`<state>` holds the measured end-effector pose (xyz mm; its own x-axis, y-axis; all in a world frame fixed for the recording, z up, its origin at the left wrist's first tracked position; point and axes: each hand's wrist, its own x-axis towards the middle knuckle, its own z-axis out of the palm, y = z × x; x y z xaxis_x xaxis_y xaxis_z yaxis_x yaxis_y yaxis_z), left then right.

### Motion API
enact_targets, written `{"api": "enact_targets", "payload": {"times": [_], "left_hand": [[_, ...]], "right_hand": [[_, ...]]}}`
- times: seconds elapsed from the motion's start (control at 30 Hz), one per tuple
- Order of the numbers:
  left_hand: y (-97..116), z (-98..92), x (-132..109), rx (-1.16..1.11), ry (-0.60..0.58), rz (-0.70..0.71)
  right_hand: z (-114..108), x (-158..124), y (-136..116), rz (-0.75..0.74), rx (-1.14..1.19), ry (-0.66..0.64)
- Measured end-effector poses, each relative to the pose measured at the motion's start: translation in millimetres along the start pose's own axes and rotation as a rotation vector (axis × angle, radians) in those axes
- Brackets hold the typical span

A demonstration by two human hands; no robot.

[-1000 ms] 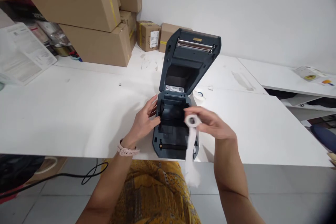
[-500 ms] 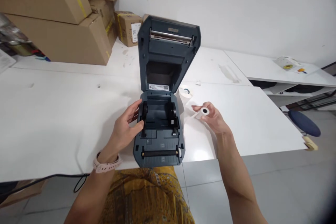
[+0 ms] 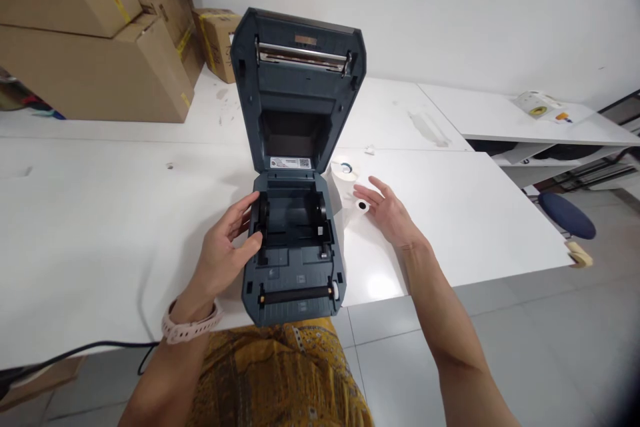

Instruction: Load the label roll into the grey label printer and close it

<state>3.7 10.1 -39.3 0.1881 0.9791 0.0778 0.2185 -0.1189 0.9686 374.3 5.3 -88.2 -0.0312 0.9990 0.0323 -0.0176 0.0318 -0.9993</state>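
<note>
A dark grey label printer (image 3: pixel 295 280) stands on the white table with its lid (image 3: pixel 300 90) raised. Its roll bay shows nothing between the two black holders. My left hand (image 3: pixel 227 247) grips the printer's left edge, thumb on the inner rim by the left holder and fingers along the side. To the printer's right, a small white paper roll (image 3: pixel 358 211) with a dark core hole sits on the table. My right hand (image 3: pixel 393 217) is beside that roll, fingers spread and holding nothing. Behind it stands a larger white label roll (image 3: pixel 343 171), partly hidden by the printer.
Cardboard boxes (image 3: pixel 100 73) are stacked at the back left. A black cable (image 3: pixel 95 347) runs along the table's front left edge. On the right are a white shelf unit (image 3: pixel 530 147), carrying a wrapped roll (image 3: pixel 537 107), and a blue stool (image 3: pixel 567 215).
My right hand has let go of the small paper roll, which now sits by the printer, and its fingers have opened. My left hand stays on the printer. The view has shifted slightly.
</note>
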Motion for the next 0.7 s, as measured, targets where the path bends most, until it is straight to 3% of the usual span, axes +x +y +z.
{"api": "enact_targets", "payload": {"times": [0.1, 0.17, 0.33, 0.43, 0.57, 0.7], "left_hand": [[-1.1, 0.3, 0.6, -0.006, 0.006, -0.005], [-1.2, 0.4, 0.8, -0.005, 0.004, -0.007], [-1.4, -0.5, 0.7, -0.003, 0.005, -0.001], [-3.2, -1.7, 0.6, 0.006, -0.008, 0.005], [-5.2, -2.8, 0.8, 0.021, -0.014, 0.024], [-5.4, -2.9, 0.4, 0.036, -0.017, 0.02]], "right_hand": [[-9.2, 11.4, 2.7, 0.001, 0.017, 0.112], [-15.1, 23.9, 1.2, 0.008, 0.01, 0.107], [-12.0, 64.4, -9.9, 0.031, -0.058, -0.168], [2.3, 83.0, -11.9, 0.047, -0.022, -0.243], [14.3, 89.7, -11.6, 0.033, 0.009, -0.178], [7.9, 76.9, -31.5, -0.077, 0.136, -0.017]]}}
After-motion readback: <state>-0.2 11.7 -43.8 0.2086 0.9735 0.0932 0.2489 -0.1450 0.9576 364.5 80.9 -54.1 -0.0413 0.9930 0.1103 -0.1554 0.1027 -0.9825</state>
